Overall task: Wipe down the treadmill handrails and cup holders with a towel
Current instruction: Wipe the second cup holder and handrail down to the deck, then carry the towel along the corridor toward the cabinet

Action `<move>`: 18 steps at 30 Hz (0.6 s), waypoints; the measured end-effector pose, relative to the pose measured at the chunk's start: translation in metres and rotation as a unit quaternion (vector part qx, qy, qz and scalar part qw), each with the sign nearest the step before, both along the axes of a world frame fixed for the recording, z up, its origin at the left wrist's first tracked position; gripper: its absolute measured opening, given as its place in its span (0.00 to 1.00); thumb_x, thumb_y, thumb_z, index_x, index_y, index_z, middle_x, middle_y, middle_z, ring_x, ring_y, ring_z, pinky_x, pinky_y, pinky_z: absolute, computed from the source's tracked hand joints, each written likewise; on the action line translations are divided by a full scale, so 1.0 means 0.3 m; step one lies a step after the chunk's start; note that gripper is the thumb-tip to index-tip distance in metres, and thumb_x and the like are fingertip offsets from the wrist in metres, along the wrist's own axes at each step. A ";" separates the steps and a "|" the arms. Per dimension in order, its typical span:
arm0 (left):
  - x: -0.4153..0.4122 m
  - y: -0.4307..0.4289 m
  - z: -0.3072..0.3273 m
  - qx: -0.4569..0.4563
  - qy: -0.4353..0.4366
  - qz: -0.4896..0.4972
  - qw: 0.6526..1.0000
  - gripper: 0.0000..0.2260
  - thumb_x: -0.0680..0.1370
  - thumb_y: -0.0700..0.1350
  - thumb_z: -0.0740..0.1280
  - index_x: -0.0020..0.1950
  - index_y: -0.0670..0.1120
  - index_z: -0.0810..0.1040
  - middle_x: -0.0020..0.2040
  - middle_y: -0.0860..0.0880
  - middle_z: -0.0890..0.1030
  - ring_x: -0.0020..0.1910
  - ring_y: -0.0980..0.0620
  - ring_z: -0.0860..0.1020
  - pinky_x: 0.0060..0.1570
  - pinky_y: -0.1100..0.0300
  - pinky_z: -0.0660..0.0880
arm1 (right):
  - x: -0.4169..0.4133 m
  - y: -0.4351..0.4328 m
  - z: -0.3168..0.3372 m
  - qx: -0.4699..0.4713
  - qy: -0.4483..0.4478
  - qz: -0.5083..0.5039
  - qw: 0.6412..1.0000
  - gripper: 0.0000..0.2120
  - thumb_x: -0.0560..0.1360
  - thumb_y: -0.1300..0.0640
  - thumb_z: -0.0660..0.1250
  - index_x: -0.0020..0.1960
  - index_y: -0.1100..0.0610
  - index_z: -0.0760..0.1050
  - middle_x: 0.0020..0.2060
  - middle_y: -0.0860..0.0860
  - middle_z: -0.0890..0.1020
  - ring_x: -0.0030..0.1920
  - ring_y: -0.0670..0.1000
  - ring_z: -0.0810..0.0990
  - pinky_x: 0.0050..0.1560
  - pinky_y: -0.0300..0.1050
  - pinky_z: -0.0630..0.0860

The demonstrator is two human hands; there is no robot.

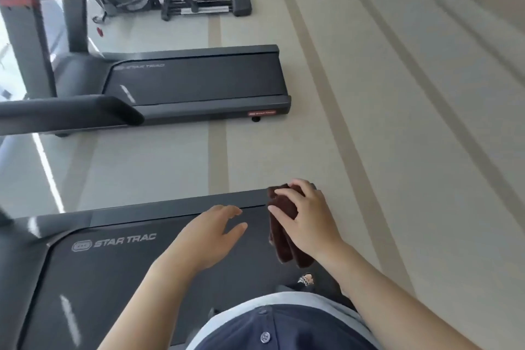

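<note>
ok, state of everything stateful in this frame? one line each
towel: dark brown, bunched, hanging from the right hand
right hand: closed on the towel
left hand: open, empty, fingers spread above the belt
near treadmill: no one on the belt; motion cannot be told
far treadmill: unoccupied
far treadmill handrail: untouched
dumbbells: on the floor

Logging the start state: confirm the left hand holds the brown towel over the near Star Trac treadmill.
Wrong hand. The head view shows the right hand gripping the brown towel over the near Star Trac treadmill; the left hand is open and empty.
</note>
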State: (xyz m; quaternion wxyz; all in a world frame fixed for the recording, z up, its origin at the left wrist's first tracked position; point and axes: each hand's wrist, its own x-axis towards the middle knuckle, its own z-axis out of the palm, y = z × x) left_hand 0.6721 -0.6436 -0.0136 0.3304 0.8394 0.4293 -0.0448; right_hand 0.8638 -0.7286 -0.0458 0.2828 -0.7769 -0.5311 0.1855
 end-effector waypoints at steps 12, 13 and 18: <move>0.903 0.090 0.012 0.011 -0.065 -0.202 0.977 0.16 0.77 0.57 0.57 0.63 0.56 0.71 0.60 0.58 0.75 0.58 0.56 0.74 0.55 0.61 0.69 | 0.726 -0.088 -0.009 -0.001 -0.014 -0.160 0.987 0.17 0.74 0.42 0.64 0.60 0.48 0.76 0.62 0.46 0.71 0.56 0.54 0.70 0.56 0.48 0.73; 0.968 0.103 0.015 0.014 -0.076 -0.214 0.974 0.16 0.77 0.56 0.58 0.63 0.56 0.72 0.60 0.58 0.75 0.57 0.56 0.74 0.53 0.61 0.69 | 0.771 -0.084 -0.013 -0.002 -0.017 -0.169 0.985 0.18 0.74 0.41 0.64 0.60 0.48 0.75 0.62 0.46 0.71 0.56 0.53 0.70 0.56 0.48 0.73; 1.297 0.231 -0.003 0.043 -0.073 -0.269 0.960 0.16 0.77 0.55 0.58 0.63 0.56 0.71 0.61 0.57 0.75 0.57 0.56 0.74 0.53 0.60 0.70 | 1.008 -0.024 -0.011 -0.005 -0.017 -0.226 0.974 0.17 0.74 0.42 0.64 0.59 0.48 0.76 0.61 0.45 0.71 0.54 0.53 0.71 0.54 0.43 0.69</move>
